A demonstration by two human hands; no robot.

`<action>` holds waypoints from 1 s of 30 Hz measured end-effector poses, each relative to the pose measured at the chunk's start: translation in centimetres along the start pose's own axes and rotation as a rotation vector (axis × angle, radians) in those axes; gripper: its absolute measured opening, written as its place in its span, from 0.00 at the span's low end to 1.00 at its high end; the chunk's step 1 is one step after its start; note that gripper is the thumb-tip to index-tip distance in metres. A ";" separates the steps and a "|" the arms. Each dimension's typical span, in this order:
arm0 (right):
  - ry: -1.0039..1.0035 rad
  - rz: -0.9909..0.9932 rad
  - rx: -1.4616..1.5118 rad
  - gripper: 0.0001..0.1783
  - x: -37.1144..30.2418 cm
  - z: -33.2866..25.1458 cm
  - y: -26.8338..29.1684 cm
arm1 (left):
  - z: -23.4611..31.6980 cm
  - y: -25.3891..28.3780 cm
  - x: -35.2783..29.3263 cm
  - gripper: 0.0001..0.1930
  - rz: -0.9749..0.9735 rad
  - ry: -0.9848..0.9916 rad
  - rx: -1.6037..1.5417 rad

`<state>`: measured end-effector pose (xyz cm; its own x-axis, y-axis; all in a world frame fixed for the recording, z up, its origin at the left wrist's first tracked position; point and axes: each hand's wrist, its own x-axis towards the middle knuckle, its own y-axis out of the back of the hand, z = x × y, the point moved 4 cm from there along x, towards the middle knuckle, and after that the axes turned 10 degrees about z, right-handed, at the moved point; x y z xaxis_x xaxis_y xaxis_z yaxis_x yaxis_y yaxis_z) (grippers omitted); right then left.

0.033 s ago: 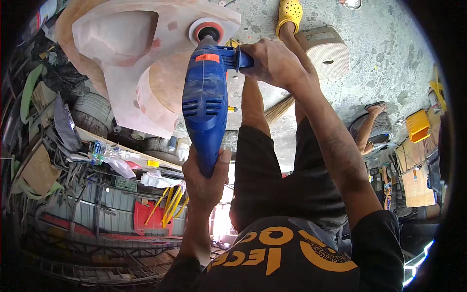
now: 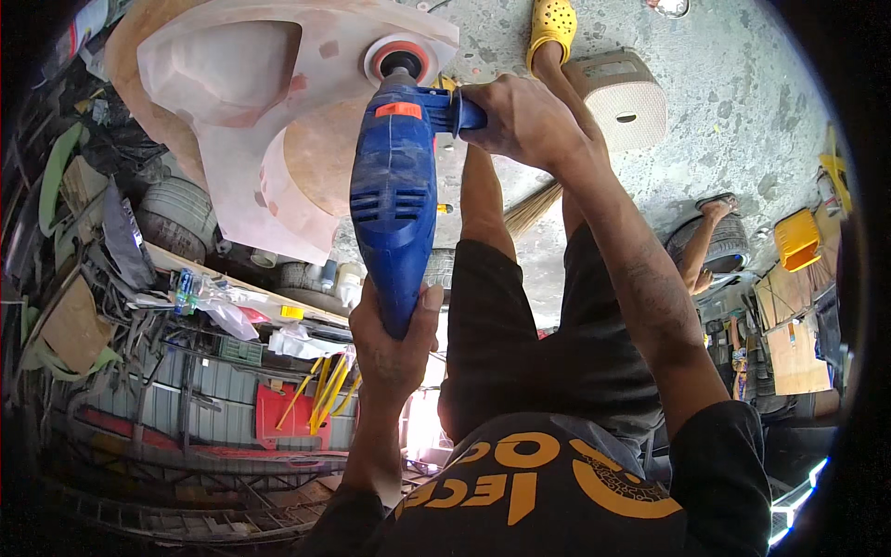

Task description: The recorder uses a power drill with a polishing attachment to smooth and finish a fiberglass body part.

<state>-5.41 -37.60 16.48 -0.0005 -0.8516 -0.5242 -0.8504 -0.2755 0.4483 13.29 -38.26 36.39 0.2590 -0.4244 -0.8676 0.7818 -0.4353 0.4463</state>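
A blue power drill point(image 2: 394, 176) with a round disc point(image 2: 405, 58), red and white at its rim, points away from me. My left hand point(image 2: 388, 345) is wrapped round the rear end of its body. My right hand point(image 2: 524, 121) grips the side handle point(image 2: 471, 113) near the drill's front. The disc lies against the upper right part of a large, pale, curved panel point(image 2: 227, 153) with reddish-brown smudges and cut-out shapes; whether it spins cannot be told. Part of the panel is hidden behind the drill.
A pale stool point(image 2: 624, 104) and a straw broom point(image 2: 534, 212) are on the grey floor beside my legs. Tyres point(image 2: 176, 215) lie beneath the panel. Another person's sandalled foot point(image 2: 716, 202) is near a tyre at right, with a yellow crate point(image 2: 796, 239) farther right.
The drill and its disc have shifted very slightly to the right, with both my hands still on it. The panel has stayed in place.
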 end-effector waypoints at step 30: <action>0.011 0.037 0.011 0.17 -0.9 0.7 0.2 | 0.7 -0.6 -0.4 0.17 -0.027 -0.112 0.116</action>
<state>-5.99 -36.62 16.51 -0.0267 -0.8659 -0.4995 -0.8556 -0.2386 0.4594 12.30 -38.41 36.65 0.1686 -0.4944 -0.8527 0.7154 -0.5338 0.4509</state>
